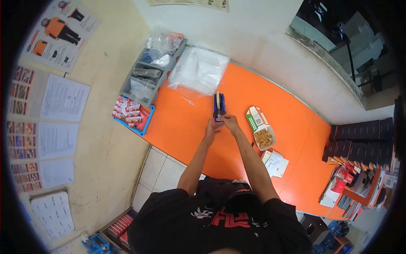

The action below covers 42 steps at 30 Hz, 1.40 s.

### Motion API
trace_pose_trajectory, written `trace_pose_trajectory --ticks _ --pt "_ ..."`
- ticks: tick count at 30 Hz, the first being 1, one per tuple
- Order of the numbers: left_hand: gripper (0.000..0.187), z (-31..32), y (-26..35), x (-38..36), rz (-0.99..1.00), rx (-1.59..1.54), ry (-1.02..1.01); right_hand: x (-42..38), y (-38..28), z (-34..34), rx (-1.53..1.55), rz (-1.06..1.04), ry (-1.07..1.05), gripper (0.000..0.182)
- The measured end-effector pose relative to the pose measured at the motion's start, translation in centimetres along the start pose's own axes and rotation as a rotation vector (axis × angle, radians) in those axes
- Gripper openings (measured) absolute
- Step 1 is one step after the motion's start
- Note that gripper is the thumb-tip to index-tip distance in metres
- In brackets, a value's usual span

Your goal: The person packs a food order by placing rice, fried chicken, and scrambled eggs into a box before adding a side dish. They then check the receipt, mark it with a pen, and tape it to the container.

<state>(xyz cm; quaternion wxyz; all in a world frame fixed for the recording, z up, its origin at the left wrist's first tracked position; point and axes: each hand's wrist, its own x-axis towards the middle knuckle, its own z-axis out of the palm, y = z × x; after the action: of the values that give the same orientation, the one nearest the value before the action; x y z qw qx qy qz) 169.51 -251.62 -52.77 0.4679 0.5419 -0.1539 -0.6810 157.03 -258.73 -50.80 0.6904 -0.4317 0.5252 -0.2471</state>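
Observation:
A blue tape dispenser (pixel 218 103) with a roll of tape stands on the orange table, straight ahead of my hands. My right hand (pixel 230 122) is at its near end, the fingers pinched together on what looks like the tape's loose end. Just below and to the left, my left hand (pixel 210 131) is held with its fingers stretched toward the right hand, apart from the dispenser. To the right lies an open paper food box (pixel 270 140) with fried food in it, its green-and-white lid (pixel 255 118) folded back.
Clear plastic bags (pixel 198 70) lie behind the dispenser. At the left stand a grey divided organizer (pixel 138 100) and a blue basket (pixel 146 127) of red packets. Papers (pixel 275 164) lie near the food box. Dark stacked boxes (pixel 359 142) stand at the right end.

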Motion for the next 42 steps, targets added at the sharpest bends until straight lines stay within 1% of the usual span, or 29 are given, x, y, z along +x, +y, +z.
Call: trace_pose_trajectory --ticks 1,2,3,4,6,7,9,10,12,15,18,19,20,22,24,27,28,31,33,36,39,42 --pt "0.08 -0.3 -0.1 0.2 -0.019 -0.039 -0.001 -2.4 0.1 -0.4 -0.076 -0.114 0.0 0.025" --pt "0.079 -0.6 0.3 0.2 -0.024 -0.039 -0.047 -5.5 0.0 -0.7 -0.154 -0.223 -0.001 0.025" --pt "0.079 -0.5 1.5 0.2 -0.021 -0.045 -0.091 -6.8 -0.1 -1.1 -0.24 -0.336 -0.007 0.024" --pt "0.079 -0.3 2.3 0.2 -0.014 -0.058 -0.127 -6.5 0.2 -1.3 -0.226 -0.379 0.059 0.024" --pt "0.08 -0.2 2.8 -0.4 -0.041 -0.065 -0.115 -6.7 1.5 -0.9 -0.186 -0.455 0.194 0.024" --pt "0.08 -0.3 3.4 -0.2 -0.046 -0.054 -0.118 -5.8 0.7 -0.4 -0.302 -0.47 0.277 0.025" --pt "0.082 -1.2 2.8 0.8 -0.129 -0.071 -0.07 -3.0 -2.5 1.5 -0.525 -0.482 0.458 0.028" --pt "0.082 -1.5 2.5 1.3 -0.167 -0.087 -0.047 -1.0 -2.5 2.2 -0.488 -0.355 0.426 0.028" --pt "0.083 -1.8 2.1 1.8 -0.184 -0.13 -0.034 2.4 -1.0 2.8 -0.427 -0.105 0.343 0.027" --pt "0.08 -2.7 1.2 2.7 -0.155 -0.147 -0.057 3.0 -0.1 2.5 -0.063 0.008 0.255 0.025" --pt "0.076 -3.8 -0.8 4.4 -0.148 -0.131 -0.078 -0.6 0.2 2.0 -0.031 -0.198 0.218 0.026" --pt "0.075 -4.2 -1.4 4.7 -0.159 -0.116 -0.084 -3.2 -1.0 1.6 -0.063 -0.14 0.132 0.027" --pt "0.068 -4.0 -1.1 4.3 -0.137 -0.134 -0.083 -5.9 -1.8 1.1 -0.093 -0.083 0.047 0.027" --pt "0.055 -2.5 0.9 2.6 -0.088 -0.179 -0.081 -9.2 2.6 0.6 -0.331 0.166 -0.06 0.028" --pt "0.048 -0.9 2.8 1.3 -0.059 -0.133 -0.086 -13.7 3.1 1.6 -0.156 0.104 -0.138 0.029" --pt "0.036 -1.1 2.4 1.6 0.021 -0.001 -0.123 -15.3 5.1 2.3 -0.162 0.165 0.004 0.029" --pt "0.033 -1.1 2.3 1.7 0.056 0.052 -0.139 -15.4 5.0 2.5 -0.207 0.129 0.018 0.029" --pt "0.026 -1.0 2.4 1.8 0.109 0.171 -0.08 -14.9 4.5 2.5 -0.355 0.001 0.05 0.028" --pt "0.025 -0.7 2.8 1.5 0.155 0.159 -0.057 -14.5 4.4 2.1 -0.479 -0.112 0.07 0.026" --pt "0.025 -0.7 2.7 1.5 0.177 0.153 -0.055 -15.0 3.2 1.5 -0.47 -0.068 0.087 0.024" --pt "0.025 -0.5 3.1 1.1 0.193 0.179 -0.041 -15.2 4.7 1.5 -0.374 -0.023 0.106 0.023" --pt "0.027 -0.8 2.7 1.5 0.185 0.213 -0.017 -15.5 5.5 1.9 -0.29 -0.019 0.093 0.023"
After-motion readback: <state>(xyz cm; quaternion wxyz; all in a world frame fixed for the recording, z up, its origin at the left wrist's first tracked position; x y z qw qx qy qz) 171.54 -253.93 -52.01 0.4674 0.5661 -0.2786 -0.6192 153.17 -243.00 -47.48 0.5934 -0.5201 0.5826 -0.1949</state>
